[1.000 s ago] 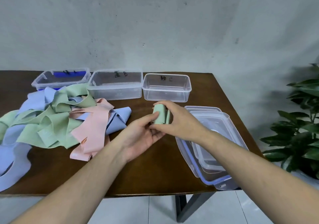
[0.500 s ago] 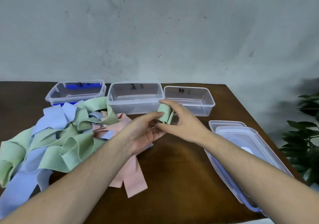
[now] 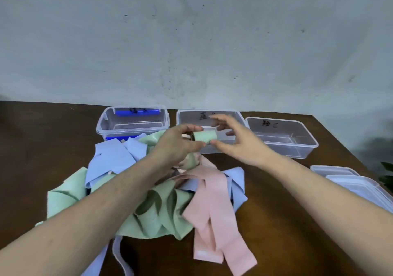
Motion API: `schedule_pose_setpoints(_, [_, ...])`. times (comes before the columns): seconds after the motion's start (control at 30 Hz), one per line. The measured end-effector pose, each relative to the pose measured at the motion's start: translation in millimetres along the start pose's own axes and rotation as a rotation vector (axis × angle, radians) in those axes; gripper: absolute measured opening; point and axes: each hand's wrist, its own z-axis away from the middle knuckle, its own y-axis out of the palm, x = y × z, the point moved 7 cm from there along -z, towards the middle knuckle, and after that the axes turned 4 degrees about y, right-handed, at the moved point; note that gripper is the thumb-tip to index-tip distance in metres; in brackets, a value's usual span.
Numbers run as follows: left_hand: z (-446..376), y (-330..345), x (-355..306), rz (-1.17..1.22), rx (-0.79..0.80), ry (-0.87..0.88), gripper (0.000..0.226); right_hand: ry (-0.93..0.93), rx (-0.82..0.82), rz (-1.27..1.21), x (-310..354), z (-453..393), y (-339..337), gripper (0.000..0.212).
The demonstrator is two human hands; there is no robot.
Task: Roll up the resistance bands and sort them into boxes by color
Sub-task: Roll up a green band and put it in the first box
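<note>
Dark brown wooden table (image 3: 265,222) against a grey-white wall (image 3: 191,41). A rolled green band (image 3: 204,136) is held above the table, in front of the middle box (image 3: 212,116). The roll is pinched by the left hand (image 3: 176,146), thumb below and fingers curled over its left end. The right hand (image 3: 238,141) is placed at the roll's right end: the thumb tip touches the lower right edge, while the fingers are spread and relaxed, closed on nothing. Beneath the forearms a loose pile of unrolled bands is seen: green bands (image 3: 153,214), blue bands (image 3: 112,158) and pink bands (image 3: 214,207), overlapping on the table. Three clear boxes are lined up along the far edge: the left box (image 3: 131,124) with blue clips, the middle box, and the right box (image 3: 282,135), the latter two marked with black handwriting. Stacked clear lids (image 3: 357,184) are noted at the right table edge, with plant leaves (image 3: 387,171) just beyond.
</note>
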Motion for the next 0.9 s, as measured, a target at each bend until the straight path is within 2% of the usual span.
schedule_pose_setpoints(0.17, [-11, -40, -16, -0.209, -0.028, 0.24, 0.059, -0.112, 0.039, 0.129, 32, -41, 23, 0.034])
schedule_pose_setpoints(0.37, [-26, -96, -12, -0.274, -0.091, 0.398, 0.067, -0.128, 0.106, 0.283, 64, -97, 56, 0.04])
schedule_pose_setpoints(0.57, [-41, -155, -1, -0.284, -0.201, 0.458, 0.062, -0.148, 0.16, 0.336, 99, -155, 93, 0.031])
schedule_pose_setpoints(0.73, [-58, -198, 15, -0.167, -0.241, 0.427, 0.062, -0.165, 0.245, 0.385, 113, -193, 131, 0.041])
schedule_pose_setpoints(0.83, [-71, -219, 25, -0.192, -0.215, 0.415, 0.065, -0.122, 0.263, 0.369, 108, -215, 143, 0.039])
schedule_pose_setpoints(0.9, [-77, -237, 29, -0.276, -0.258, 0.403, 0.061, -0.083, 0.257, 0.345, 99, -229, 152, 0.04])
